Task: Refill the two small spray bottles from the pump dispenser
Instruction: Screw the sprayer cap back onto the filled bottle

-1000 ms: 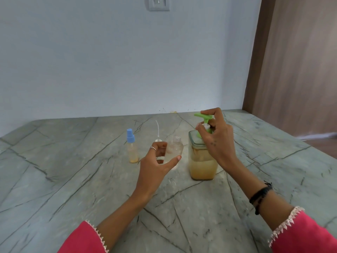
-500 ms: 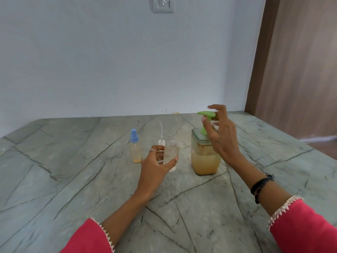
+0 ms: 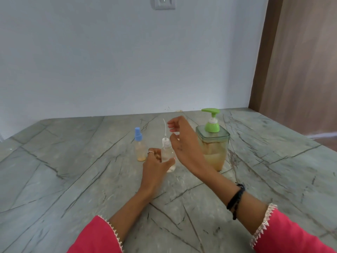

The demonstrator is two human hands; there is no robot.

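A clear, uncapped small spray bottle point(image 3: 168, 155) stands on the stone counter, and my left hand point(image 3: 156, 167) is wrapped around its lower part. Just behind it lies or stands its white spray head with a thin dip tube point(image 3: 164, 132). My right hand point(image 3: 184, 143) hovers with fingers spread above and to the right of that bottle, holding nothing. A second small bottle with a blue spray cap point(image 3: 139, 147) stands to the left, a little yellowish liquid in its base. The square pump dispenser point(image 3: 214, 152) with a green pump, about half full of yellowish liquid, stands to the right.
The grey veined stone counter point(image 3: 73, 179) runs back to a white wall with a switch plate point(image 3: 165, 2). A brown wooden panel point(image 3: 300, 70) rises at the right, past the counter's right edge.
My right hand has let go of the green pump and moved left over the open bottle. The left hand has kept hold of that bottle, now set on the counter.
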